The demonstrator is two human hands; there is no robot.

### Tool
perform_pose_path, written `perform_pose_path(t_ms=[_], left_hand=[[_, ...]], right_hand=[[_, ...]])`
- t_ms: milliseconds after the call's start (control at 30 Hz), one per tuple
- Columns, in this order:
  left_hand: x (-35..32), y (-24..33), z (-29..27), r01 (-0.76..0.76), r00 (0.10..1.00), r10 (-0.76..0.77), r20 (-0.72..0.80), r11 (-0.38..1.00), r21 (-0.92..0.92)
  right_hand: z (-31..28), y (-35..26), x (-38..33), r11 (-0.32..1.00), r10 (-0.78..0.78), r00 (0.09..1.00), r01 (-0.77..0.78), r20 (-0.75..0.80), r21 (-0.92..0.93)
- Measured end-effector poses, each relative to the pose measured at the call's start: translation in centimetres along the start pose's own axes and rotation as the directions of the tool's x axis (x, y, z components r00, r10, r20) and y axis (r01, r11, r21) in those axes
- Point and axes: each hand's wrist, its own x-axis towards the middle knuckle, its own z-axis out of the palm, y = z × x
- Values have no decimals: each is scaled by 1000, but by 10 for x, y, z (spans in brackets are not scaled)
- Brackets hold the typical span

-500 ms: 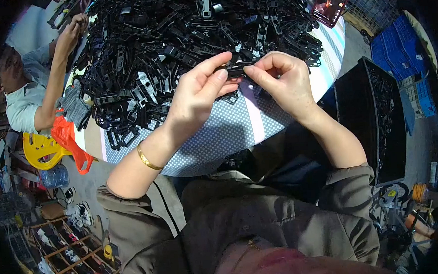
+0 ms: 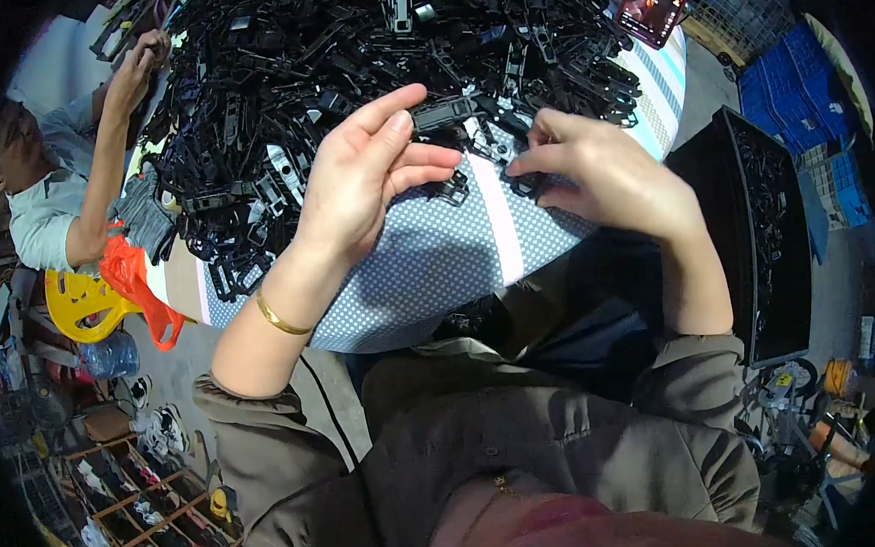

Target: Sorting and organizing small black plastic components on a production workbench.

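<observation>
A black part [image 2: 445, 113], slim and oblong with a dull sheen and ridged detail, lies just beyond the left hand [image 2: 352, 178]; whether it touches the fingertips is unclear. Its long axis runs nearly crosswise, its right end slightly farther from the person. The left hand is loosely spread, thumb near forefinger. The right hand [image 2: 617, 177] curls its fingers down at the near edge of the pile [image 2: 305, 76], its grip hard to tell. Narrow, plastic-looking black pieces, some glossy, heap over the worktop [image 2: 407, 270], covered in dotted and striped cloth.
</observation>
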Motion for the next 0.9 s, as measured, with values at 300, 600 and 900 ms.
perform_pose_path(t_ms=[300,600,900], left_hand=[[-5,-2,10,80,996,-81,29,996,46],[-10,-11,14,57,992,-53,113,998,-30],[-14,-13,17,20,996,-25,81,998,62]], right_hand=[[2,2,5,957,12,985,39,-173,288],[26,-14,19,419,388,908,-22,-157,908],[48,-24,27,505,478,823,28,-306,863]])
